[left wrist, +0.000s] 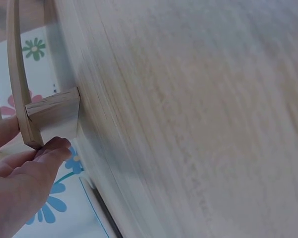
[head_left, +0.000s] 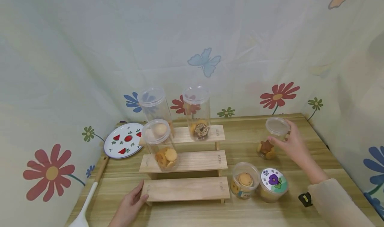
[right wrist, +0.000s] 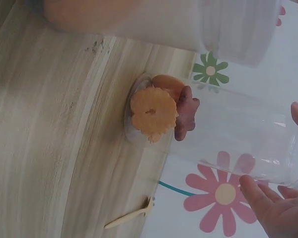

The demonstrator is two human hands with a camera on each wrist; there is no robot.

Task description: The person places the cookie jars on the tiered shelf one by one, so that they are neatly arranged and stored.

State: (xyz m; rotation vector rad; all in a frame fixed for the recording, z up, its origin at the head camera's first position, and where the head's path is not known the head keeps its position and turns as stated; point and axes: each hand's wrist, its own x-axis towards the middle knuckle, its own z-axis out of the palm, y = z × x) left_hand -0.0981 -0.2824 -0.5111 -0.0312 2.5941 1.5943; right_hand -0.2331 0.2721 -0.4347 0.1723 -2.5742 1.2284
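My right hand (head_left: 294, 145) grips a clear lidded jar (head_left: 271, 135) near its top, at the right of the table. Star-shaped and round cookies (right wrist: 154, 113) lie at the bottom of that jar. At the left end of the lowest step, my left hand (head_left: 130, 202) pinches the edge of a three-step wooden rack (head_left: 186, 189), its thumb and fingers either side of the board (left wrist: 27, 124). A jar of cookies (head_left: 160, 147) stands on the middle step. Two taller jars, the left one (head_left: 154, 103) and the right one (head_left: 198, 113), stand on the top step.
Right of the rack sit a short tub of cookies (head_left: 244, 180) and a tub with a flower-printed lid (head_left: 273, 185). A watermelon-patterned plate (head_left: 121, 142) and a white spatula with a wooden handle (head_left: 90, 197) lie at the left. A small black object (head_left: 305, 199) is near my right sleeve.
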